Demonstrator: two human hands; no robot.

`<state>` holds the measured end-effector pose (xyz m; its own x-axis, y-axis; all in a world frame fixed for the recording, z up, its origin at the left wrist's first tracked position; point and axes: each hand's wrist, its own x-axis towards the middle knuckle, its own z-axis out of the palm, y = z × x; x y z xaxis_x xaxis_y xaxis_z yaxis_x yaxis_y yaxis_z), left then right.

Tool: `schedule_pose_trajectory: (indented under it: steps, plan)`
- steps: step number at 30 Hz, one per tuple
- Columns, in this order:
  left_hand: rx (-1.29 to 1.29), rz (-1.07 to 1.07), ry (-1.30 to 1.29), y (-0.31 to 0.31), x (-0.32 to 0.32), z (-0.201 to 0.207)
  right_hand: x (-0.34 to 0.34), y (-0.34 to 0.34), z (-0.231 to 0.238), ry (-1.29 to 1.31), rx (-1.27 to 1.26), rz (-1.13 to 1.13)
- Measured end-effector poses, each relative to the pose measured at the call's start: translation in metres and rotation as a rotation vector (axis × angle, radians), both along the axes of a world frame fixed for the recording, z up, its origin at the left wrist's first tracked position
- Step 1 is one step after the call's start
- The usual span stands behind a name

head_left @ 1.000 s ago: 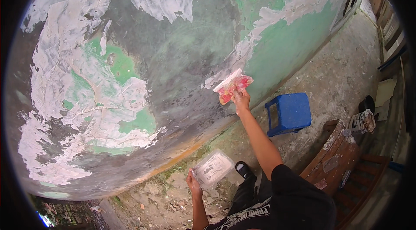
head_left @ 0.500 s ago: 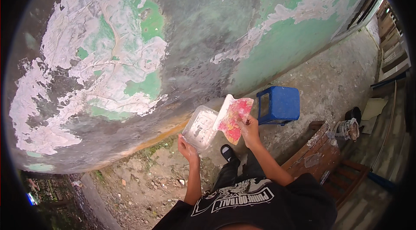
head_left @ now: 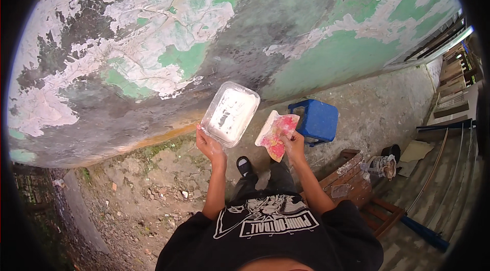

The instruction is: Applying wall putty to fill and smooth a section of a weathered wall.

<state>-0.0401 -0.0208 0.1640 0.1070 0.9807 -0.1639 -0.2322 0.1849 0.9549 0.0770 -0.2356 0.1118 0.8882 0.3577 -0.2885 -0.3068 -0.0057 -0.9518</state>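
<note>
My left hand (head_left: 208, 143) holds a clear rectangular plastic tub (head_left: 229, 113) by its lower edge, tilted up toward the wall, with white paste inside. Beside it, my right hand (head_left: 294, 143) grips a flat scraper card (head_left: 275, 133) smeared with red, pink and white. The card sits just right of the tub, not touching it. Both are raised in front of a peeling green and grey wall (head_left: 214, 46).
A blue plastic stool (head_left: 317, 120) stands on the concrete by the wall's foot. A wooden bench (head_left: 357, 179) at the right carries a small paint can (head_left: 380, 165). A black bucket (head_left: 392, 151) sits beyond it. Dirt and weeds lie at the left.
My right hand came down from the wall with the scraper card. My left hand lifted the tub higher, and both now meet in front of me.
</note>
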Motion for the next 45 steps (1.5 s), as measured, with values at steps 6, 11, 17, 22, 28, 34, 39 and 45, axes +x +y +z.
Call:
schedule_pose_trajectory:
  steps: [6,11,17,22,28,34,39,45]
  plan:
    - [0.006,-0.152,0.087,0.020,-0.015,0.013,0.029,0.012,0.105,-0.453,-0.041,0.041]
    - [-0.001,-0.255,0.156,0.019,-0.027,0.030,0.038,0.036,0.182,-1.301,-0.203,0.509]
    - [0.144,-0.460,0.222,0.019,-0.044,0.025,0.013,0.069,0.203,-1.391,-0.395,0.960]
    - [-0.005,-0.466,0.040,0.013,-0.056,0.032,-0.021,0.091,0.180,-1.688,-0.426,1.084]
    - [-0.006,-0.338,0.077,0.011,-0.074,0.030,-0.013,0.101,0.180,-1.665,-0.274,1.291]
    - [-0.002,-0.303,0.062,-0.005,-0.077,0.033,-0.011,0.094,0.204,-1.711,-0.300,1.308]
    - [-0.023,-0.301,0.084,-0.021,-0.078,0.041,-0.004,0.085,0.200,-1.610,-0.202,1.408]
    - [-0.070,-0.300,-0.026,-0.032,-0.090,0.039,-0.005,0.079,0.212,-1.540,-0.145,1.437]
